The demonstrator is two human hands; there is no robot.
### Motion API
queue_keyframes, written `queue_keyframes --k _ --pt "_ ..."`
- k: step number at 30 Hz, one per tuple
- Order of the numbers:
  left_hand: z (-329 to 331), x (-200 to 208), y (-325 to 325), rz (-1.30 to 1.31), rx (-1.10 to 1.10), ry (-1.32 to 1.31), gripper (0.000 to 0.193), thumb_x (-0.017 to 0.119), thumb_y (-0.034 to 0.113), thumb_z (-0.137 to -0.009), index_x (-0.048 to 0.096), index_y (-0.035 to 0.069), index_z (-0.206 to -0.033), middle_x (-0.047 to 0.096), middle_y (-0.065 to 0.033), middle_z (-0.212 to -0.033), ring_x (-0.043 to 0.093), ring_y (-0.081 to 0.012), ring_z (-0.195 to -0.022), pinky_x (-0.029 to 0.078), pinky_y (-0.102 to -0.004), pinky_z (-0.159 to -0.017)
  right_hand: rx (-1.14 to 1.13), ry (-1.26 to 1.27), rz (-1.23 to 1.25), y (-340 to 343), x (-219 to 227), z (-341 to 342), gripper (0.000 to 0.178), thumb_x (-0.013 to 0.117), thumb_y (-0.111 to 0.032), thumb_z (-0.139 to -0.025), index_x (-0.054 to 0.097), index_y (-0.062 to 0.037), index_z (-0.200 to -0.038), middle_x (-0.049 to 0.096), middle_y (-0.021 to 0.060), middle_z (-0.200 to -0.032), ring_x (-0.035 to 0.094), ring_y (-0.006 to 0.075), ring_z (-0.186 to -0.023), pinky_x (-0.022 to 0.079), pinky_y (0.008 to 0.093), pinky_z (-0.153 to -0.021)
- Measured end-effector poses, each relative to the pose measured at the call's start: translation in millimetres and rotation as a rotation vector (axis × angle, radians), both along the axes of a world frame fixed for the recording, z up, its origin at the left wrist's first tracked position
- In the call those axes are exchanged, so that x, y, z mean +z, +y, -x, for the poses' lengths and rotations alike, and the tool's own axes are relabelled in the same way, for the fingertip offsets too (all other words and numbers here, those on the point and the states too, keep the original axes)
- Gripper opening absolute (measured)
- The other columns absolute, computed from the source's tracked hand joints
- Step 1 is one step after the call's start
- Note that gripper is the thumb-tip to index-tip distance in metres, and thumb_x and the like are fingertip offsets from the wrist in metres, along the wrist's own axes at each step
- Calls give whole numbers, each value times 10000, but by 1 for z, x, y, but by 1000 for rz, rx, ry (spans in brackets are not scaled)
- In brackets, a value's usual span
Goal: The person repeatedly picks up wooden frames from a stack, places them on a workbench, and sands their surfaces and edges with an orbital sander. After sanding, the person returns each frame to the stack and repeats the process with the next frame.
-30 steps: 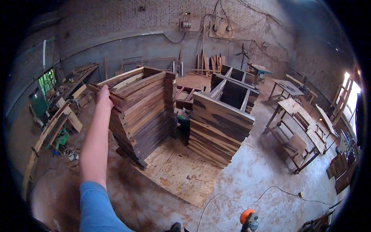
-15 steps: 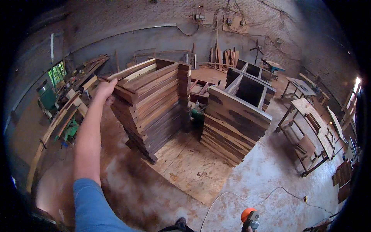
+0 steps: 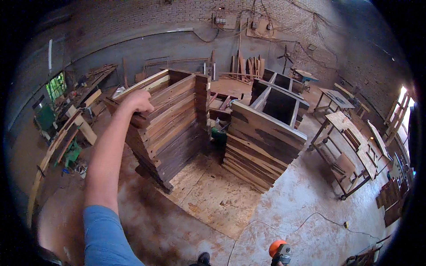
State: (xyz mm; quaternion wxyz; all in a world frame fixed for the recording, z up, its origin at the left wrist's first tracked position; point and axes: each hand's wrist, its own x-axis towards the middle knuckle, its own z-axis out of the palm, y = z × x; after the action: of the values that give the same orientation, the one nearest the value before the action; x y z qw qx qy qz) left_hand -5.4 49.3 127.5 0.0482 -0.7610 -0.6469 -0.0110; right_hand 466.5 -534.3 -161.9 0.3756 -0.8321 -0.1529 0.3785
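My left hand (image 3: 141, 102) is at the near top corner of a tall stack of wooden frames (image 3: 173, 116). Its fingers are curled over the edge of the top frame, and the fingertips are partly hidden. Low in the view, my right hand (image 3: 279, 264) barely shows, wrapped round an angle grinder (image 3: 284, 253) with an orange disc (image 3: 277, 247). To the right of the first stack stands a second stack of frames (image 3: 262, 144), apart from the grinder. Both stacks rest on a plywood sheet (image 3: 217, 204).
A pale cord (image 3: 288, 231) runs across the concrete floor near the grinder. Wheeled worktables (image 3: 350, 137) stand at the right. Green machinery (image 3: 72, 153) and long boards (image 3: 52, 153) are at the left. Loose planks (image 3: 248, 66) lean on the back wall.
My left hand has shifted right along the top frame's near end, its fingers now more curled. The whole view has moved slightly; the grinder remains low in my right hand.
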Motion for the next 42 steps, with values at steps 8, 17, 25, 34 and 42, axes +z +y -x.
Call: queue_keyframes --k 8,17,25,34,42 --pt "6 -8 6 -37 27 -117 323 681 144 -615 708 -43 -877 674 -270 -859 690 -360 -804 544 -426 -717 -149 302 -146 -29 -34 -6 460 646 -439 -902 603 -78 -1183 627 74 -842 623 196 -655 523 347 -593" --pt "13 -12 -13 -416 -45 -328 389 618 205 -789 658 -21 -1103 679 -250 -1029 672 -361 -979 523 -436 -839 -22 175 -1 -21 0 -1 469 645 -487 -892 640 -57 -1078 639 79 -813 618 199 -681 504 343 -615" --pt "12 -117 -210 -718 -57 -850 284 626 181 -889 657 16 -1118 692 -205 -1009 664 -365 -972 519 -428 -867 222 238 -83 -33 -19 -40 529 614 -513 -894 625 -5 -1037 620 102 -789 610 229 -680 502 360 -614" --pt "39 -362 -670 -211 684 -745 302 583 202 -898 643 10 -1123 668 -208 -1102 655 -364 -997 522 -428 -858 699 375 -150 -22 -65 -37 531 622 -515 -892 618 -3 -1031 614 102 -781 608 230 -673 503 361 -608" --pt "28 -329 -974 -428 1139 -565 292 596 162 -879 626 39 -1142 678 -190 -1009 671 -355 -866 546 -424 -776 978 429 -50 -91 -82 -19 533 629 -517 -891 613 -1 -1025 609 102 -774 605 230 -668 503 362 -603"
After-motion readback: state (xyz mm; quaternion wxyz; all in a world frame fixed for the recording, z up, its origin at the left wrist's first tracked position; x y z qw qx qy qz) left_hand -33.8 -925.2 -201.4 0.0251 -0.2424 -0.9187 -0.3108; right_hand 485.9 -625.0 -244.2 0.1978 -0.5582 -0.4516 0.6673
